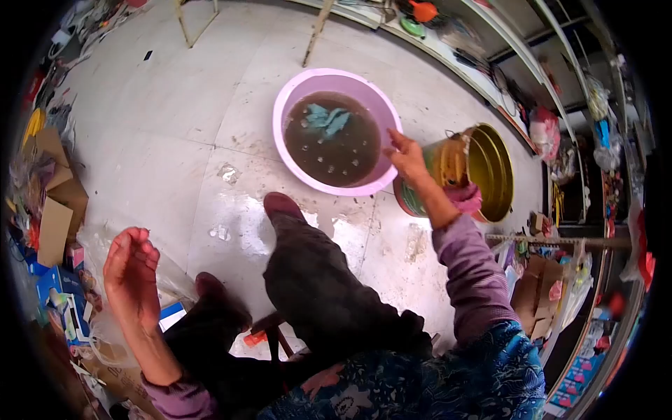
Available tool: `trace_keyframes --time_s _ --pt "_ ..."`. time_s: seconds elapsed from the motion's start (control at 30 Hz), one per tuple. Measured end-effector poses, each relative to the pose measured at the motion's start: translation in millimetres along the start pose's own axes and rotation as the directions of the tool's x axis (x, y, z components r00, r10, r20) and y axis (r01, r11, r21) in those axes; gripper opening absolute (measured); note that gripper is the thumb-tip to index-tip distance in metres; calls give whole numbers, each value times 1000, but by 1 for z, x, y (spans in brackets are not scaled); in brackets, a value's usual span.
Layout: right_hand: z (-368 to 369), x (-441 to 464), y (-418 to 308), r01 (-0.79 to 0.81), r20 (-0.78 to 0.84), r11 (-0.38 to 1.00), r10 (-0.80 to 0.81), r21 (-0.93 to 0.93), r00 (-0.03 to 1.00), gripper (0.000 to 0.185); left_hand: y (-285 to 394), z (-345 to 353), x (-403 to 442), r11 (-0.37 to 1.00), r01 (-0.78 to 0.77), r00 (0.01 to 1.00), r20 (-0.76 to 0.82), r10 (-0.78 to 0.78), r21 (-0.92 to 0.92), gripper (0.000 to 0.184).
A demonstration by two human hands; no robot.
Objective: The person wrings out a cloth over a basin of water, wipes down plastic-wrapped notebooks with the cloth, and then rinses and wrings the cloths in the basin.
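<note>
A pink-purple plastic basin (285,94) stands on the floor in front of me, holding murky brown water (329,157) with bubbles. In it lies a teal cloth (327,120), partly above the surface. My right hand (408,157) is at the basin's right rim, fingers stretched and apart; whether they touch the rim I cannot tell. Away to the left, my left hand (133,269) is raised over my leg, its fingers loosely curled with nothing visible in them. Beside the basin is a metal bucket (498,171), yellow inside, with a pink cloth (467,199) at its near side.
Wet patches mark the floor tiles (241,231) around my shoes. Cardboard boxes (59,210) and packaged goods crowd the left side. Shelves (448,59) with assorted items run along the back right. Stand legs (318,35) rise behind the basin. Another carton (537,290) is at my right.
</note>
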State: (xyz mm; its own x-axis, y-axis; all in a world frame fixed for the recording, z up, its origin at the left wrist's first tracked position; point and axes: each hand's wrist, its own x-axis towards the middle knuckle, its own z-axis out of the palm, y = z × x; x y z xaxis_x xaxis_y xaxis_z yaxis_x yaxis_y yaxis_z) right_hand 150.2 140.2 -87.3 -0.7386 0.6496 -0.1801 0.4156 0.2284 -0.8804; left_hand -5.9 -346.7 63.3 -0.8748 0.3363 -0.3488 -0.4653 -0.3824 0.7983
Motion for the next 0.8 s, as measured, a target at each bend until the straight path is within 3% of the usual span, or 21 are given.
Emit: trace_keyframes --time_s 0.03,0.1,0.13,0.17,0.23,0.3,0.37,0.43,0.5,0.53,0.57,0.6,0.67,0.7,0.77,0.8 --pt "25 8 2 -32 41 999 32 -1 999 52 0 2 -2 1000 -3 1000 -31 3 9 19" --pt "61 32 7 -76 65 963 96 -259 993 62 -1 -1 -4 1000 4 998 -56 -4 10 19" --pt "74 44 4 -174 43 908 206 -381 978 72 -1 -3 -6 1000 5 998 -68 -3 27 21" --pt "85 62 20 -175 56 906 212 -385 976 72 0 -7 -8 999 6 997 -83 -2 47 22" --pt "107 100 75 -81 15 888 99 -453 995 76 0 -14 -11 999 5 992 -125 2 53 23" --pt "118 141 113 -86 24 890 108 -449 994 81 2 -17 -12 998 5 987 -162 5 60 25" --pt "136 163 120 -82 -110 706 6 -703 994 88 5 -16 -12 990 90 984 -165 -71 111 22" --pt "157 153 85 -83 36 716 149 -693 988 82 4 -13 -15 988 54 975 -223 -21 142 25" --pt "177 160 108 -20 60 711 87 -703 994 64 11 -12 -15 979 134 988 -99 -120 152 22" --pt "194 156 107 -1 59 609 79 -793 995 46 12 -9 -14 977 142 987 -94 -128 158 21" --pt "189 155 123 -3 60 604 83 -797 995 46 12 -8 -13 977 148 986 -96 -134 154 21" --pt "180 149 139 153 113 666 -104 -730 988 43 13 -8 -12 975 162 985 -87 -150 152 21" --pt "148 152 148 67 32 786 -60 -614 998 41 15 -7 -12 971 162 985 -85 -149 174 21" --pt "125 150 134 -127 -106 776 78 -618 991 40 15 -6 -12 972 158 985 -91 -144 173 21" --pt "118 123 108 -44 -314 955 -53 -295 948 32 15 -3 -12 973 138 988 -95 -122 185 22" --pt "110 123 116 -129 -355 887 -41 -443 934 28 14 -3 -13 974 134 989 -91 -119 180 22"
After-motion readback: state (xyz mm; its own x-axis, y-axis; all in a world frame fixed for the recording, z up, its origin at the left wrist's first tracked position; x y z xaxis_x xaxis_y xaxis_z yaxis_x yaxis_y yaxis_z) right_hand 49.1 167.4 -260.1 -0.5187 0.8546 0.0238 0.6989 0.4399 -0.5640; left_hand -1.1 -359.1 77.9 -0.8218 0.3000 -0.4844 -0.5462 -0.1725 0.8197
